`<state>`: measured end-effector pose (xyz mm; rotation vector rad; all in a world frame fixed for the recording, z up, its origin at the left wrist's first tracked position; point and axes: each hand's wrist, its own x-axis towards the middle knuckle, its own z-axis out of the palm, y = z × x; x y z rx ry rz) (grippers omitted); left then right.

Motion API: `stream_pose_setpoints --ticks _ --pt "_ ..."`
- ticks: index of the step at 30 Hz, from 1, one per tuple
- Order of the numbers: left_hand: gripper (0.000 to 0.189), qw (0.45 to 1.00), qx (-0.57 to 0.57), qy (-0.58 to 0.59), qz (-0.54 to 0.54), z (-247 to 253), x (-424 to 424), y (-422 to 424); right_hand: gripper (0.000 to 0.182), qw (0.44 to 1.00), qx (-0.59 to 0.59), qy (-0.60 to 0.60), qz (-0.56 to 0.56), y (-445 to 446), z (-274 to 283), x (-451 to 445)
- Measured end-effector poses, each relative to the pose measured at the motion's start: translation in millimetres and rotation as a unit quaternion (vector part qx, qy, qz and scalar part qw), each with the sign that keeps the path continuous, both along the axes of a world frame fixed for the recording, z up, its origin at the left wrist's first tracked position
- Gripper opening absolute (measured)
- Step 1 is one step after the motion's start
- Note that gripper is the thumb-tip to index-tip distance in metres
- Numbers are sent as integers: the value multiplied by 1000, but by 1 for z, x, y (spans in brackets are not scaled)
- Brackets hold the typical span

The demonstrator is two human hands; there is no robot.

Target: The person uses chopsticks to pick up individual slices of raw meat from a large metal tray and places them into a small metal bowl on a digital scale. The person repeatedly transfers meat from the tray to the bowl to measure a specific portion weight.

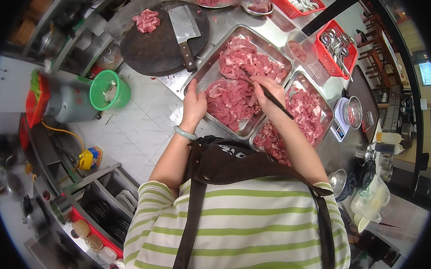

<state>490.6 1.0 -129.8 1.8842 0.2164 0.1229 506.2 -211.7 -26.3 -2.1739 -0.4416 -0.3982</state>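
Observation:
In front of me a steel tray (207,65) holds two heaps of sliced raw meat (232,102). My left hand (195,108), with a pale bangle at the wrist, grips the tray's near left rim. Over the right side of the meat, my right hand (270,91) holds a dark, slender pair of chopsticks (278,104), their tips among the slices. A second steel tray (330,119) of cut meat (305,111) lies partly under my right forearm.
Beyond the tray, a cleaver (185,24) and meat pieces (146,21) lie on a round chopping board (145,54). A clear tub (307,47), a red utensil basket (348,56) and a kitchen scale (339,128) stand rightward. A green bucket (96,97) is on the floor.

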Motion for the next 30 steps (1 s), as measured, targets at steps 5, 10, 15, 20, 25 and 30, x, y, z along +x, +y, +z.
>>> stream_pose_setpoints --ticks 5,10,15,20,25,30 --pt "48 1000 -21 6 -14 1 0 3 14 990 57 66 -107 -20 7 5" --pt "43 998 11 37 -56 19 3 -3 21 929 305 180 -106 -55 -5 17" --pt "38 986 96 6 -138 28 20 -11 24 885 386 208 -155 -83 -17 28" --pt "48 966 200 15 -165 13 44 -16 27 848 432 242 -190 -100 -25 32" --pt "64 947 220 30 -232 27 46 -26 27 902 337 151 -223 -83 7 16" --pt "63 966 193 -27 -171 8 54 -38 30 932 304 155 -121 -56 32 0"
